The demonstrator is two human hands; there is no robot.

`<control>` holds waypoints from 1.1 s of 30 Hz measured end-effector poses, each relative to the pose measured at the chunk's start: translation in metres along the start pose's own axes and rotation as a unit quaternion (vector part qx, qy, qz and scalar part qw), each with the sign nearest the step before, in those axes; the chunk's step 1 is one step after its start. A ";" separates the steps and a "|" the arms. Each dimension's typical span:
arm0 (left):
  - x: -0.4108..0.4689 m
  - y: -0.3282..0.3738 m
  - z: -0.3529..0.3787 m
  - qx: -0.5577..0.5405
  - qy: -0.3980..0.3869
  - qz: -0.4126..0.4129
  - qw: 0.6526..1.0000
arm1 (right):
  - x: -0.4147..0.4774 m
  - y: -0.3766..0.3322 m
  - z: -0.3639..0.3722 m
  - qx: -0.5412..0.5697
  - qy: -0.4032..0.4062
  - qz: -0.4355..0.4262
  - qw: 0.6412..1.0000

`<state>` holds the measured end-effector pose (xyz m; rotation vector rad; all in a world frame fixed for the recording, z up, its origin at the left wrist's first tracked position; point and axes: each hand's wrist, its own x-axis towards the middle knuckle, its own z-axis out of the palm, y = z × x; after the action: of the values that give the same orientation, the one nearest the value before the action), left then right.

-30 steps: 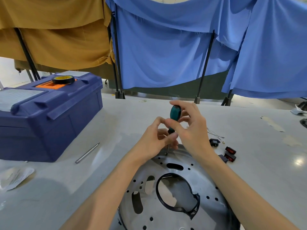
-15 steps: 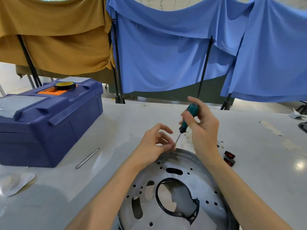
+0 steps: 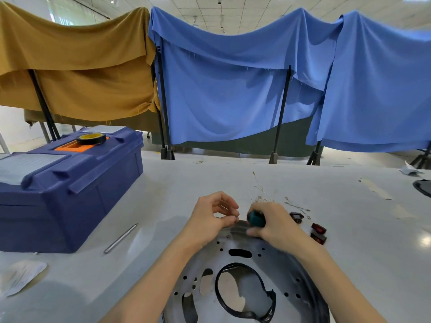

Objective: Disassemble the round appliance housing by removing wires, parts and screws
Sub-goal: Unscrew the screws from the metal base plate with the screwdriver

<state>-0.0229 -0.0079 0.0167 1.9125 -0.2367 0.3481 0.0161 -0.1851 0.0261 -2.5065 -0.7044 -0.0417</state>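
The round metal housing [image 3: 275, 264] lies flat on the table in front of me, full of holes, with a black rubber ring [image 3: 245, 292] around its big central opening. My left hand [image 3: 210, 217] hovers over the housing's far rim, thumb and fingertips pinched together on something too small to make out. My right hand [image 3: 275, 222] grips a teal-handled screwdriver [image 3: 256, 219] low at the same rim; its shaft is hidden. Loose thin wires [image 3: 296, 203] and small black and red parts [image 3: 318, 233] lie just right of my hands.
A dark blue toolbox [image 3: 65, 183] with a roll of black tape [image 3: 91, 138] on top stands at the left. A metal rod [image 3: 121, 237] lies beside it, crumpled paper [image 3: 21, 276] nearer me. Blue and ochre cloths hang behind the table.
My right hand has dropped with the screwdriver from above the housing down to its far rim. My left hand stayed at the rim with fingers pinched. The camera tilted upward.
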 end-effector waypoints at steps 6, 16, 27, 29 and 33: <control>0.000 0.005 -0.009 0.396 -0.054 0.056 0.915 | 0.000 0.000 -0.001 0.006 -0.013 -0.006 1.000; -0.012 -0.005 0.002 0.588 -0.140 0.171 0.778 | 0.000 0.000 0.001 0.008 -0.012 -0.003 1.000; -0.025 0.006 0.017 0.719 -0.134 0.249 0.634 | -0.001 -0.002 -0.001 0.009 -0.014 0.003 1.000; -0.027 0.007 0.019 0.727 -0.129 0.263 0.621 | -0.002 -0.003 -0.001 0.007 -0.014 0.003 1.000; -0.028 0.008 0.024 0.742 -0.120 0.278 0.598 | -0.002 -0.003 -0.001 0.008 -0.013 0.002 1.000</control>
<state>-0.0483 -0.0330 0.0057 3.5599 -0.9733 0.8857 0.0128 -0.1844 0.0282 -2.4968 -0.7072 -0.0009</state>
